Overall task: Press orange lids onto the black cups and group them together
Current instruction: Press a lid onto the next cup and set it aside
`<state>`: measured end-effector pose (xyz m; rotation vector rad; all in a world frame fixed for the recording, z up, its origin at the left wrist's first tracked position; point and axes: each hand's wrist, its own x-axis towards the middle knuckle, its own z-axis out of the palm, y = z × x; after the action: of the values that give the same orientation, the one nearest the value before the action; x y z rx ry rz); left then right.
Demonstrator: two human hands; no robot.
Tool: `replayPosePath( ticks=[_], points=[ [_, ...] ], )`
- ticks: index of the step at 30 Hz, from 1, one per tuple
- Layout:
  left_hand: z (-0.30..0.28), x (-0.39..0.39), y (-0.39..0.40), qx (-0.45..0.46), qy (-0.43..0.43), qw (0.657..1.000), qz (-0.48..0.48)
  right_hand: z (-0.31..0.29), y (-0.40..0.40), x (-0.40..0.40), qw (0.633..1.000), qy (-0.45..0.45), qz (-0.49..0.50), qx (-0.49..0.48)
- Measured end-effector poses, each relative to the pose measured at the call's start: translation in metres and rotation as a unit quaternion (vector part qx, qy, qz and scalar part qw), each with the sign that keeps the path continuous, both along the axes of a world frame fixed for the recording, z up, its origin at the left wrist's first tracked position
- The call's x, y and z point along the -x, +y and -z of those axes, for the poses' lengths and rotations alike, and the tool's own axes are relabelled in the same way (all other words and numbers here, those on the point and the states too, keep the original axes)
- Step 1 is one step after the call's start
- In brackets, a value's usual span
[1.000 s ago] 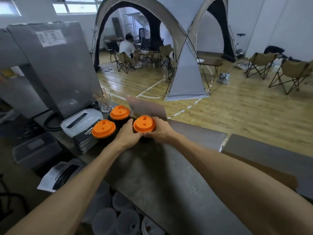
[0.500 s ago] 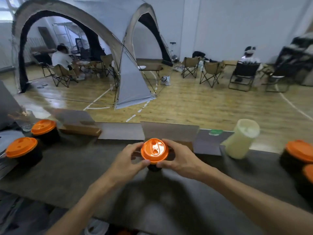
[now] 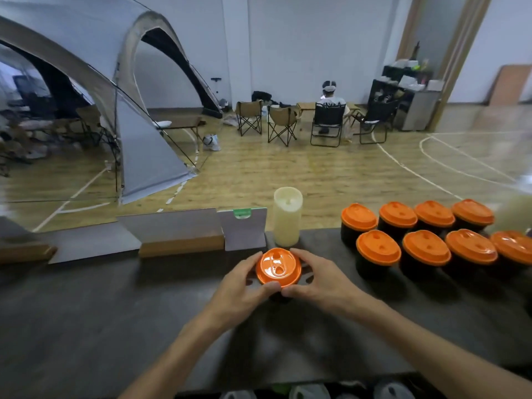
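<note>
A black cup with an orange lid (image 3: 278, 266) sits in the middle of the dark counter (image 3: 100, 318). My left hand (image 3: 240, 286) grips it from the left and my right hand (image 3: 319, 279) from the right, fingers curled round the lid's rim. The cup's black body is almost wholly hidden by my hands. To the right stands a group of several lidded black cups (image 3: 426, 249) in two rows, apart from the one I hold.
A tall pale cylindrical container (image 3: 287, 216) stands just behind the held cup. Grey upright cards in wooden holders (image 3: 181, 234) line the counter's far edge to the left. Stacked clear cups (image 3: 308, 391) show below the near edge.
The view has swung right along the counter with the held cup. The two lidded cups at the left have left the view and the group on the right has come in.
</note>
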<state>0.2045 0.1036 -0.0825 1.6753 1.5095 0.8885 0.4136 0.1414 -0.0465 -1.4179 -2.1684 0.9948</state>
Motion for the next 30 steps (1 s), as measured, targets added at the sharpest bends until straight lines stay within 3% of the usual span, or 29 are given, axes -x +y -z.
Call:
replayPosePath(
  ticks=[6,12,21,26,30],
  points=[
    [0.010,-0.011,-0.004,0.003,0.015,1.000,-0.015,0.011,-0.002,-0.008,1.000,-0.004,-0.002,0.027],
    [0.011,-0.012,0.003,0.006,0.047,0.999,-0.002,-0.005,0.030,-0.015,0.988,0.045,0.045,0.137],
    [0.010,-0.012,0.005,0.012,0.066,0.998,-0.006,-0.030,0.086,0.019,0.972,-0.134,-0.005,0.191],
    [0.015,-0.013,0.001,-0.008,0.068,0.998,-0.014,-0.026,0.071,0.009,0.979,-0.091,-0.008,0.180],
    [0.013,-0.015,-0.003,-0.016,0.061,0.998,-0.010,-0.018,0.047,-0.001,0.976,0.016,0.023,0.214]
  ],
)
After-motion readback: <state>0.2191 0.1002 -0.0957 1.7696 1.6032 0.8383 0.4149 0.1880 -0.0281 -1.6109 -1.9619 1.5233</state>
